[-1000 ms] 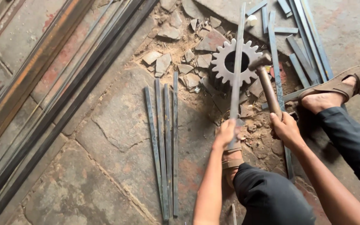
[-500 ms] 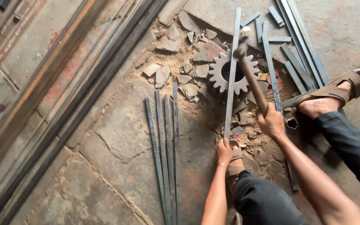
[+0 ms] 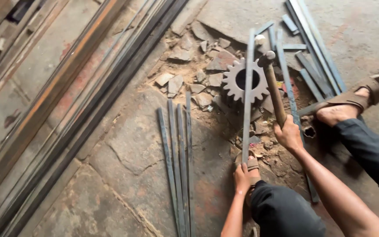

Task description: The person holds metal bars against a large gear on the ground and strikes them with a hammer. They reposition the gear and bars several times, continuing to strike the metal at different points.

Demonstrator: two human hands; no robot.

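The long flat steel bar (image 3: 247, 94) runs almost straight away from the person, its near end gripped in the left hand (image 3: 242, 177) and its middle lying across the toothed gear (image 3: 245, 80) on the floor. The right hand (image 3: 288, 134), farther forward, is closed around the wooden handle of a hammer (image 3: 272, 81), whose head sits just right of the bar over the gear.

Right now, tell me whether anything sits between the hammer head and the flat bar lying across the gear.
Nothing visible does. The hammer in the right hand has its head beside the flat bar, which the left hand holds over the gear.
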